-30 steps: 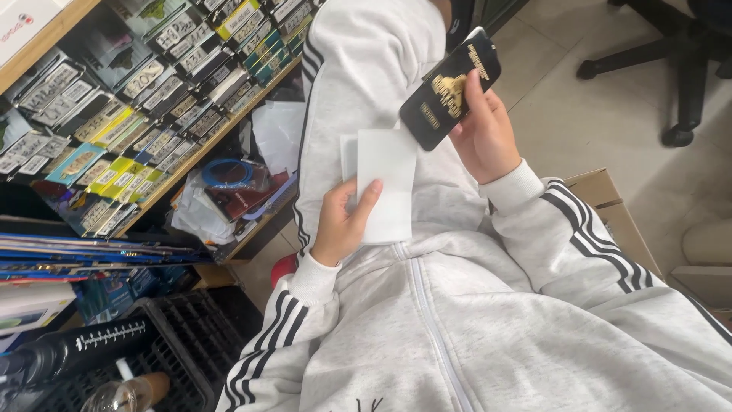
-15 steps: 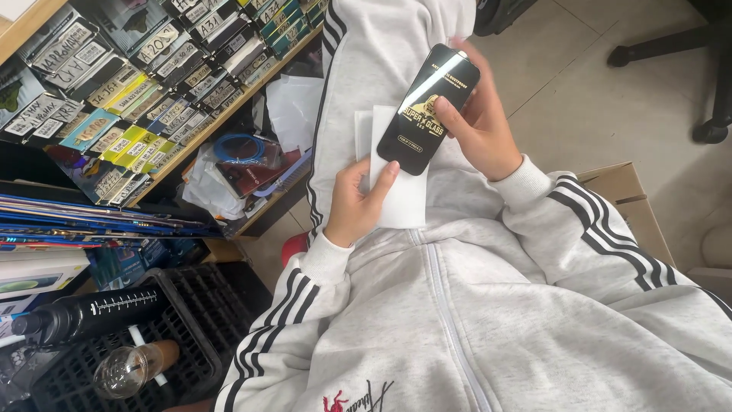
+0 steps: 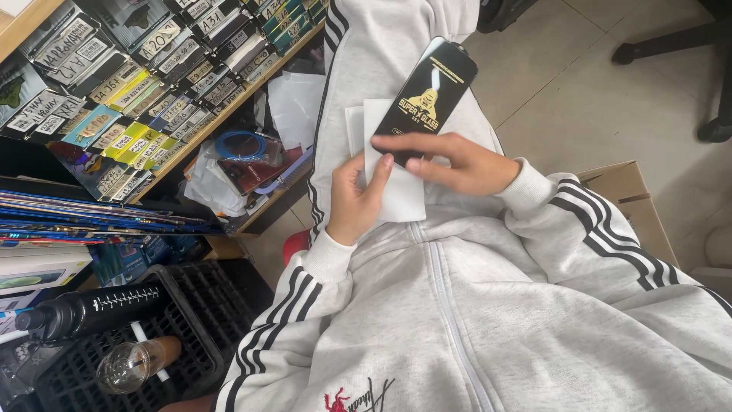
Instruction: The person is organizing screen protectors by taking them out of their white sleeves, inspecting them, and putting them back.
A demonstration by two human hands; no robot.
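I log from remote: one black glossy pack, pinched at lower end by right hand. One white sheet on lap, pressed flat by left hand, fingers spread. One black bottle, one glass bulb in one black crate. One cardboard box. Change: pack now lower, overlapping sheet; right hand turned palm-down.
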